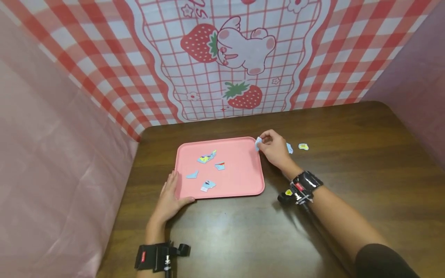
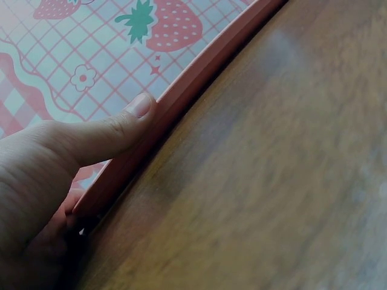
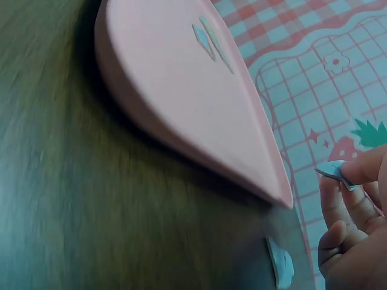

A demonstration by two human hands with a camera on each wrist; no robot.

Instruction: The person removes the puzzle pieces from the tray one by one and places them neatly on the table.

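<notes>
My right hand (image 1: 276, 150) pinches a small light-blue puzzle piece (image 1: 258, 143) between thumb and fingers, just over the tray's far right corner. In the right wrist view the pinched piece is tilted and its thin edge shows. The pink tray (image 1: 240, 177) lies flat on the table. Against its near left corner rests my left hand (image 1: 168, 199), fingers along the left side and thumb straight on the front rim. Spread on the tray's left half are a yellow-and-blue piece (image 1: 207, 157), a red-striped piece (image 1: 220, 166), a plain blue piece (image 1: 192, 175) and a dark-marked piece (image 1: 208, 185).
Right of the tray, a blue piece (image 1: 289, 148) and a yellow piece (image 1: 303, 146) lie on the brown table (image 1: 236, 235). Another yellow piece (image 1: 288, 192) is by the right wrist camera. A checked strawberry cloth (image 1: 240, 88) hangs behind the table.
</notes>
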